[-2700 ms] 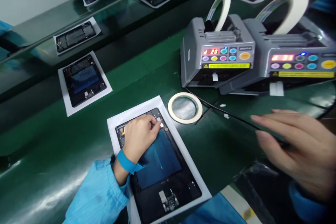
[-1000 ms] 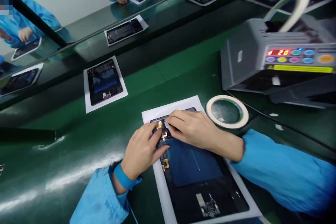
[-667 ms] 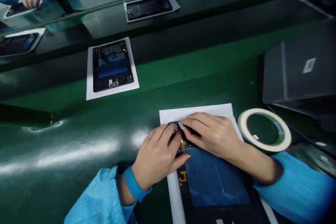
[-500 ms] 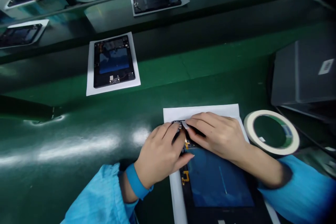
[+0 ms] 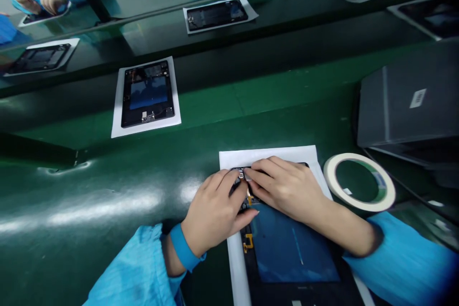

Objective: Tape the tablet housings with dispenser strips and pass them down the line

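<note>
A black tablet with its back open [image 5: 287, 253], showing a blue panel and small orange flex parts, lies on a white sheet [image 5: 272, 154] on the green belt. My left hand [image 5: 215, 210] rests on the tablet's upper left corner with curled fingers pressed to its edge. My right hand [image 5: 287, 189] reaches across from the right. Its fingertips meet the left ones and press a small pale piece of tape [image 5: 242, 175] onto that corner. Both wrists wear blue sleeves.
A roll of pale tape [image 5: 358, 189] lies flat just right of the sheet, and a grey tape dispenser [image 5: 409, 100] stands behind it. Other open tablets on white sheets [image 5: 147, 93] [image 5: 217, 13] [image 5: 38, 57] lie farther along the belt. A co-worker's hands [image 5: 46, 0] work at top left.
My right hand came in from the right and joined the left at the tablet's top corner with a bit of tape. The view swung down and left, and the dispenser fronts left the picture.
</note>
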A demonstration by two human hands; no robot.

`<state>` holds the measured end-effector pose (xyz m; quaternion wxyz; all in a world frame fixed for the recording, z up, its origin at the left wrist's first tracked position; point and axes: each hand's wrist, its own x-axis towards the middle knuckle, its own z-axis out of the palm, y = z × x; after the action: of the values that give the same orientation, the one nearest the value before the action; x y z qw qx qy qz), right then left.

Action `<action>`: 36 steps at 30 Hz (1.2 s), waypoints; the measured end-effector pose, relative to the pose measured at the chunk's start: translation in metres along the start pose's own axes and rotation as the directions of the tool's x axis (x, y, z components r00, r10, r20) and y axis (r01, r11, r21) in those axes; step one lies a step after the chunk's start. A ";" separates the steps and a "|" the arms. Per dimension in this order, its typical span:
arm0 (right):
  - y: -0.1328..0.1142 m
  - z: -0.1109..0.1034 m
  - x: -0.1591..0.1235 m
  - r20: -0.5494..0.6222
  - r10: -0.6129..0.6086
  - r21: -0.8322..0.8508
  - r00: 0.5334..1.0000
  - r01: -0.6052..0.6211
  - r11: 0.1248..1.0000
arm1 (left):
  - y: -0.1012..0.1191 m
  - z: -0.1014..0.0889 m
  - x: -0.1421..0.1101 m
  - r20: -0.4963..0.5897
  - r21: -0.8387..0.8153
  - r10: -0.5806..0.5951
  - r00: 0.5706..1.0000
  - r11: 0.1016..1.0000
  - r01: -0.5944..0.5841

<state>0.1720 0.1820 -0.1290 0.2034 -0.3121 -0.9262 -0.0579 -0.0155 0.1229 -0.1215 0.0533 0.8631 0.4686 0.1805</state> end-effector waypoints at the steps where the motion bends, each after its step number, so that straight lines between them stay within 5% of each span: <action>1: 0.000 -0.001 0.001 0.020 -0.003 -0.009 1.000 0.003 1.000 | 0.000 0.000 0.000 -0.004 -0.001 0.002 1.000 1.000 -0.002; 8: -0.014 -0.011 0.008 0.180 -0.017 -0.102 0.984 0.036 0.994 | 0.005 -0.002 0.001 0.022 0.005 -0.008 1.000 1.000 0.008; 12: -0.026 -0.009 0.002 0.231 -0.026 -0.147 0.973 0.062 0.987 | -0.008 -0.030 0.000 0.046 0.080 0.012 0.999 0.997 -0.015; 15: -0.029 -0.010 -0.008 0.167 -0.037 -0.108 0.985 0.056 0.993 | -0.048 -0.071 0.002 0.026 0.306 -0.127 0.992 0.945 0.113; 18: -0.029 -0.020 -0.028 0.043 -0.045 0.035 0.998 0.044 0.998 | -0.103 -0.106 0.007 0.085 0.520 -0.343 0.935 0.816 0.253; 22: -0.032 -0.042 -0.069 -0.030 0.039 0.261 0.999 -0.030 0.965 | -0.165 -0.116 0.008 0.117 0.543 -0.434 0.893 0.781 0.308; 25: -0.034 -0.056 -0.094 -0.052 0.094 0.346 0.994 -0.071 0.935 | -0.186 -0.113 0.004 0.131 0.498 -0.473 0.872 0.791 0.354; 31: -0.036 -0.069 -0.088 -0.082 0.074 0.354 0.994 -0.041 0.934 | -0.176 -0.122 0.015 0.133 0.526 -0.505 0.853 0.765 0.371; 36: -0.030 -0.083 -0.091 -0.078 0.051 0.350 0.996 -0.020 0.936 | -0.127 -0.130 0.037 0.148 0.567 -0.472 0.869 0.760 0.317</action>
<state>0.2481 0.0880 -0.0905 0.2960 -0.2850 -0.9064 0.0978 -0.1448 0.2143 -0.0243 -0.0811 0.7409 0.6599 -0.0947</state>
